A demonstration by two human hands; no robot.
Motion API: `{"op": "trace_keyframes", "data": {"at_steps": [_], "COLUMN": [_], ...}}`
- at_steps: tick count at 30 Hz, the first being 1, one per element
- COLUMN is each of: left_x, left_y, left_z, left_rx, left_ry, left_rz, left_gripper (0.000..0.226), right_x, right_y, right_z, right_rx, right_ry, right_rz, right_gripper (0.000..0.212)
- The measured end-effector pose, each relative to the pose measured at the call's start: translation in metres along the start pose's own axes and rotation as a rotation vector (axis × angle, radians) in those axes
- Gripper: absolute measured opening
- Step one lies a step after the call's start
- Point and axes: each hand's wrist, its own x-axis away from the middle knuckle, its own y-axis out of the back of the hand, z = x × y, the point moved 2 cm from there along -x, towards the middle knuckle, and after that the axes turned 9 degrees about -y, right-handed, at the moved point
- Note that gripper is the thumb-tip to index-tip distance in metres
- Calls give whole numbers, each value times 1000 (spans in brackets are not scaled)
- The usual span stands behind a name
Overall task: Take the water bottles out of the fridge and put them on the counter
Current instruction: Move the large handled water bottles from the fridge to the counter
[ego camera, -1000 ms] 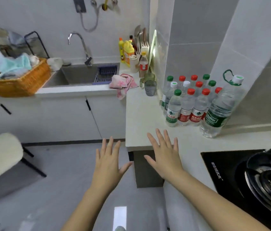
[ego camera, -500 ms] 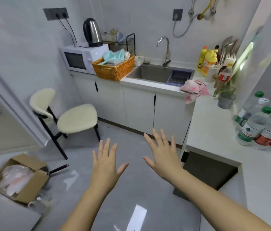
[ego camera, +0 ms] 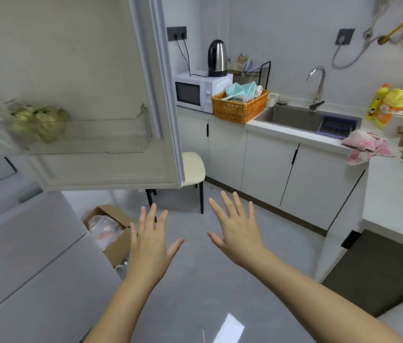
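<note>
The left hand (ego camera: 149, 240) and right hand (ego camera: 237, 231) hover spread and empty above the floor. The fridge door (ego camera: 96, 58) stands open, with greens (ego camera: 38, 122) on its shelf. No water bottles are in view. The sensible move is to turn left and grip each bottle round its middle, then set it well back from the counter (ego camera: 393, 194) edge.

I've turned left, away from the counter (ego camera: 393, 206) — the water bottles and the stove have dropped out of sight. The open fridge door (ego camera: 96, 58) now fills my upper left, greens (ego camera: 38, 121) blurred in its shelf (ego camera: 96, 144).
</note>
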Motion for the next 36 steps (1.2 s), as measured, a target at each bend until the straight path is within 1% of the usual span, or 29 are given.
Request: {"op": "trace_keyframes", "data": {"at_steps": [7,10,15,18,23,30,32,36], "left_x": [31,40,49,51,45,57,59,61], "left_y": [35,41,53,59,76,103,116,146], "left_z": [78,103,153,184,233,288,307,355], "left_rx": [8,7,-58,-131,-164,-206,-220,-275], "left_ry": [112,185,306,400,525,651,673,692], "left_rz": [-95,-83,-114,-105,-113,-166,-191,-254], "left_gripper": [74,75,72,75,77,77,76,75], "right_x": [-18,-28,-60,-85,-129,-157,-163,-176], "right_y": [-1,-11,-32,-43,-50,-60,-59,-53], "right_z": [99,129,190,231,291,368,393,452], "right_rx": [-24,-24,-49,-74,-105,-119,-108,-168], "right_ry": [137,196,351,435,594,755,785,833], "right_rz": [-29,-11,11,47,76,114,112,87], "right_gripper": [80,81,82,89,73,74,74,76]}}
